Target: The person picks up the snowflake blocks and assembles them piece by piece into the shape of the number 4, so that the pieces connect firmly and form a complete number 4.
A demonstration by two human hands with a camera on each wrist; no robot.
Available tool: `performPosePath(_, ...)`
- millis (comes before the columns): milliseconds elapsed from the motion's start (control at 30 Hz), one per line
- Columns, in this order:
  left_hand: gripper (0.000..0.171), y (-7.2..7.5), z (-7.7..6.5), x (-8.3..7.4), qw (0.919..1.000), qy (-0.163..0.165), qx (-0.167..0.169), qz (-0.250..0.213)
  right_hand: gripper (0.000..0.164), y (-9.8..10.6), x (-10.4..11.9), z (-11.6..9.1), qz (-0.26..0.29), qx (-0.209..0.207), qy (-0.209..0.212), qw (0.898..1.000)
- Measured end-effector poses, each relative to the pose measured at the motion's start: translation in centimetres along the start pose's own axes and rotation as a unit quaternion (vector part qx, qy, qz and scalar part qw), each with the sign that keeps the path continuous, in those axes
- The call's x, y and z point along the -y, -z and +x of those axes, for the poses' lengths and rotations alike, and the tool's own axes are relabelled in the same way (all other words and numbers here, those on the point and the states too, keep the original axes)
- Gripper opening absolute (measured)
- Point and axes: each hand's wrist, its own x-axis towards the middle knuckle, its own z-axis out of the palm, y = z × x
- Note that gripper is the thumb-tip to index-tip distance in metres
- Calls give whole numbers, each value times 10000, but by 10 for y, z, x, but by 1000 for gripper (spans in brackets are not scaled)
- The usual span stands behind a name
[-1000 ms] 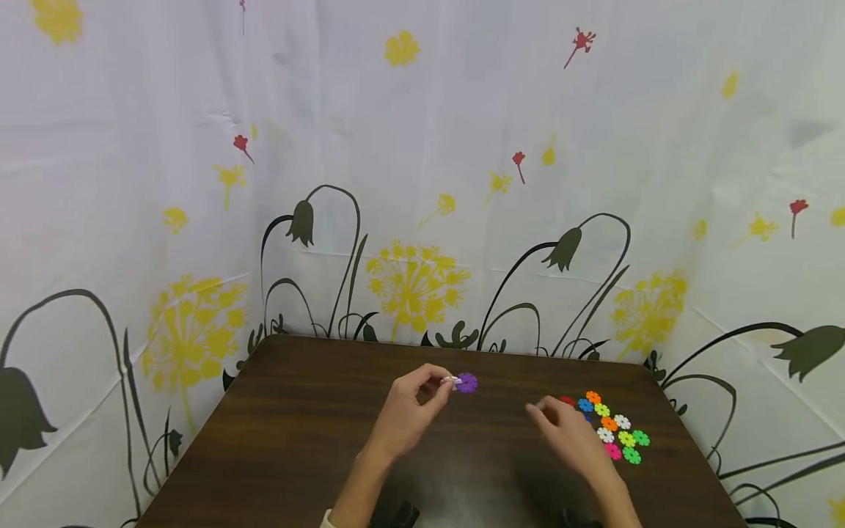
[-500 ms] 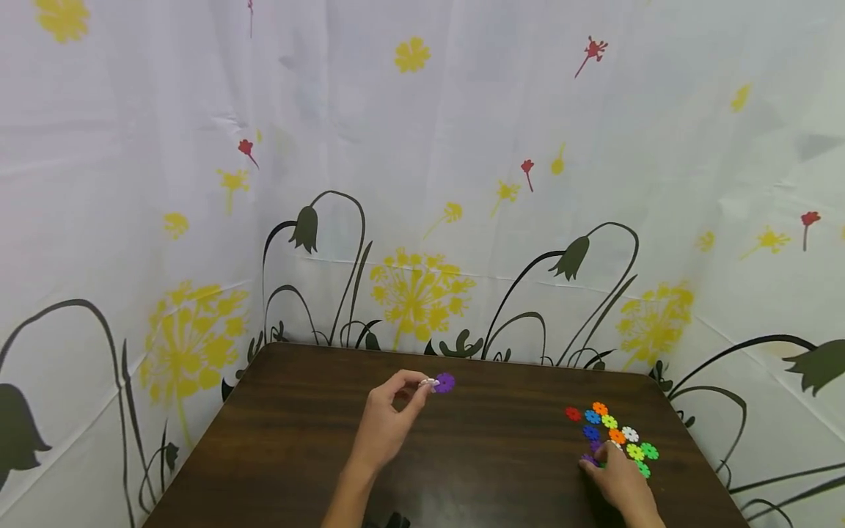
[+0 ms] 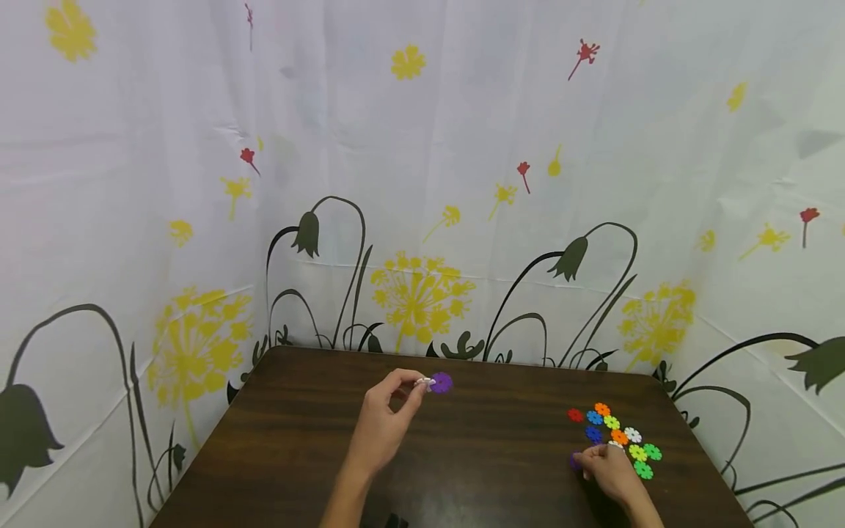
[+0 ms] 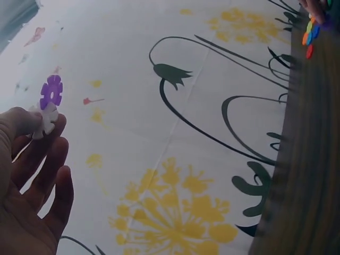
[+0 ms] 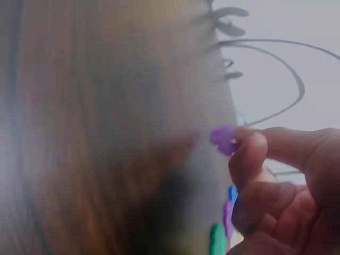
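Note:
In the head view my left hand (image 3: pixel 381 429) is raised over the table's middle. Its thumb and index finger pinch a white notched, flower-shaped interlocking disc (image 4: pixel 47 122), which is joined to a purple disc (image 4: pixel 52 91) standing out beyond the fingertips. The other fingers are bent loosely in the left wrist view. At the right side of the table, my right hand (image 3: pixel 614 473) pinches another purple disc (image 5: pixel 223 139) between thumb and index finger. That hand is beside the loose discs and hides some of them.
Several loose discs lie on the right of the dark wooden table (image 3: pixel 297 440), among them a red disc (image 3: pixel 576 415), a white disc (image 3: pixel 632 435) and a green disc (image 3: pixel 643 470). A flower-printed white curtain (image 3: pixel 422 147) stands behind the table.
My right hand has moved right to the loose discs and picked up a purple one, then shifted slightly left with it. The left hand keeps the joined pair, a little further left in view.

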Motion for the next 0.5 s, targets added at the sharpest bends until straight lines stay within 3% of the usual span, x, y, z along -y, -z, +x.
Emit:
performPosePath(100, 13, 5, 2, -7, 9996, -261, 52, 73, 33, -5, 12, -3, 374, 137, 109, 9991)
performPosePath(267, 15, 9, 2, -18, 9988, -452, 116, 146, 50, -16, 51, -19, 1289, 307, 605, 9893)
performPosePath(400, 17, 10, 0, -25, 9981, -591, 98, 159, 48, -23, 93, -36, 2185, 502, 1051, 9689)
performPosePath(500, 19, 12, 1, -31, 9978, -642, 127, 115, 44, -27, 122, -46, 2671, 579, 1624, 9481)
